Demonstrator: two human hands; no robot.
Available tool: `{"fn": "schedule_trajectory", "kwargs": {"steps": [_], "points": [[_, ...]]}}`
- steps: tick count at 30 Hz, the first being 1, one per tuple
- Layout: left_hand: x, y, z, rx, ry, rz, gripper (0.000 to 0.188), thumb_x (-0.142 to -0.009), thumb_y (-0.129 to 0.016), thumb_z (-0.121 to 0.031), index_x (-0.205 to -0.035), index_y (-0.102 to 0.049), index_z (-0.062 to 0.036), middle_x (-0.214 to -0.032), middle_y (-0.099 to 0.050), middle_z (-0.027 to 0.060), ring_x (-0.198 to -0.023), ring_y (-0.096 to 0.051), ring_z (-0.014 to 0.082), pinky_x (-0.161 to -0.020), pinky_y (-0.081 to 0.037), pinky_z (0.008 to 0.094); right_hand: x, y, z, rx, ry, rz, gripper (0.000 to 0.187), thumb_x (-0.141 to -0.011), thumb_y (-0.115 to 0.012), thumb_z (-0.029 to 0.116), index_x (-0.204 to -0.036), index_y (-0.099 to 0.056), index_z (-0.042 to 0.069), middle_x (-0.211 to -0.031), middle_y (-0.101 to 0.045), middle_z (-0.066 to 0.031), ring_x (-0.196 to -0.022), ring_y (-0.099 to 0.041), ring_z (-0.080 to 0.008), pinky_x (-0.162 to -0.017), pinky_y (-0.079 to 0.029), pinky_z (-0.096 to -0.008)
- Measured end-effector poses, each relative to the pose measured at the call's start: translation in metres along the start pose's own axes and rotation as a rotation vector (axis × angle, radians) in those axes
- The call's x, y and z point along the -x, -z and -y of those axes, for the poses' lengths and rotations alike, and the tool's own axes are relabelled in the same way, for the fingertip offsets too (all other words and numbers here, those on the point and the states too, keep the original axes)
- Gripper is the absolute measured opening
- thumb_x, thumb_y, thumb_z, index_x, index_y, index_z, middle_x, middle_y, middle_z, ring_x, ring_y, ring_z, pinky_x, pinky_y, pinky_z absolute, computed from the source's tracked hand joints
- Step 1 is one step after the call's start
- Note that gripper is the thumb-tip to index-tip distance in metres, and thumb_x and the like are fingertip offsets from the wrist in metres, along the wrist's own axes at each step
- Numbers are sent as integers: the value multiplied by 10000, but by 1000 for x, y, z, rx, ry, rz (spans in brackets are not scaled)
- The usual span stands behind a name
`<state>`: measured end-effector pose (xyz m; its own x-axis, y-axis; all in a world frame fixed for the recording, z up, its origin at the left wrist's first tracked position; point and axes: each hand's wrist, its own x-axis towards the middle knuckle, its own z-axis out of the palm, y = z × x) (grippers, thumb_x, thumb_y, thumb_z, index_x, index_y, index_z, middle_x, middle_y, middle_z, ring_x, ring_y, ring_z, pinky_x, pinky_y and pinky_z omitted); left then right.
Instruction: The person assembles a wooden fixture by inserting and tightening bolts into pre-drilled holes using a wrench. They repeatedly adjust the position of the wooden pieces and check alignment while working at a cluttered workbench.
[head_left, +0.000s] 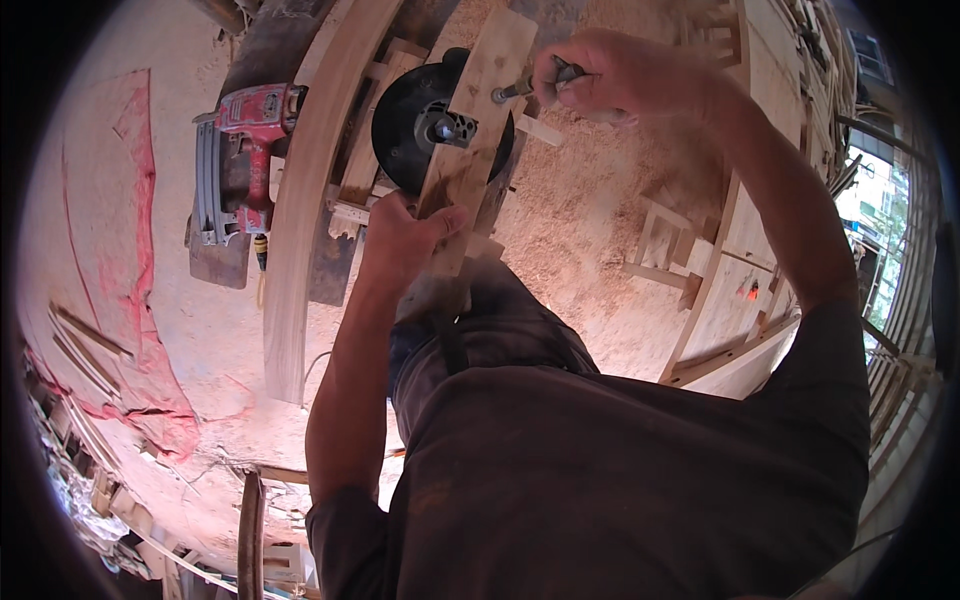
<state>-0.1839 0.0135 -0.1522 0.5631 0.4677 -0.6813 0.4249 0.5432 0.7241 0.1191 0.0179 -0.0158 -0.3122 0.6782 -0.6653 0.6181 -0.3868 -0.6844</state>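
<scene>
A black round plate (400,125) with a metal centre, like the base of an upturned router, sits in front of me. Across it lies a narrow wooden board (490,60), tilted away to the upper right. My left hand (412,235) grips the near part of this board, thumb on top. My right hand (610,78) is closed around a short tool with a metal shaft (515,90), whose tip meets the board's right side. The fingers partly hide the tool, so I cannot tell its exact kind.
Left of the plate, a long plank (297,250) runs toward me. A red nail gun (255,140) lies beyond it, on the left. Sawdust (590,210) covers the floor at right, around a small wooden frame (665,240). Large wooden panels (745,225) stand further right; red sheeting (145,260) lies far left.
</scene>
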Motion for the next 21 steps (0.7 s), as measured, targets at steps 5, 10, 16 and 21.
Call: {"fn": "schedule_trajectory", "kwargs": {"steps": [5, 10, 16, 21], "points": [[-4, 1, 6, 31, -5, 9, 407, -824, -837, -165, -1104, -666, 76, -902, -718, 80, -774, -664, 119, -712, -540, 277, -1, 4, 4, 83, -11, -7, 204, -984, -526, 103, -1147, -597, 2, -554, -505, -3, -451, -462, -81, -460, -390, -268], [1, 2, 0, 35, 32, -9, 441, -825, -841, -200, -1114, -661, 81, -925, -727, 95, -772, -680, 132, -710, -549, 259, 6, -48, -19, -31, 119, -571, 335, -957, -632, 156, -1244, -588, -10, -815, -672, -112, -679, -644, -158, -637, -521, -268], [11, -5, 2, -40, -71, -123, 470, -828, -840, -266, -1087, -670, 88, -908, -731, 118, -759, -686, 148, -714, -546, 257, 0, -156, -22, -1422, 330, -1305, 481, -959, -611, 118, -1364, -451, -86, -1220, -613, -169, -1124, -596, -250, -1019, -441, -410], [25, -21, -8, -522, -98, -388, 660, -750, -847, -360, -1221, -603, 33, -1149, -672, 212, -1001, -666, 360, -904, -505, 454, -58, -158, 31, -1428, 509, -1477, 388, -1003, -567, 217, -1280, -523, -52, -1259, -603, -141, -1201, -548, -249, -1101, -340, -427]]}}
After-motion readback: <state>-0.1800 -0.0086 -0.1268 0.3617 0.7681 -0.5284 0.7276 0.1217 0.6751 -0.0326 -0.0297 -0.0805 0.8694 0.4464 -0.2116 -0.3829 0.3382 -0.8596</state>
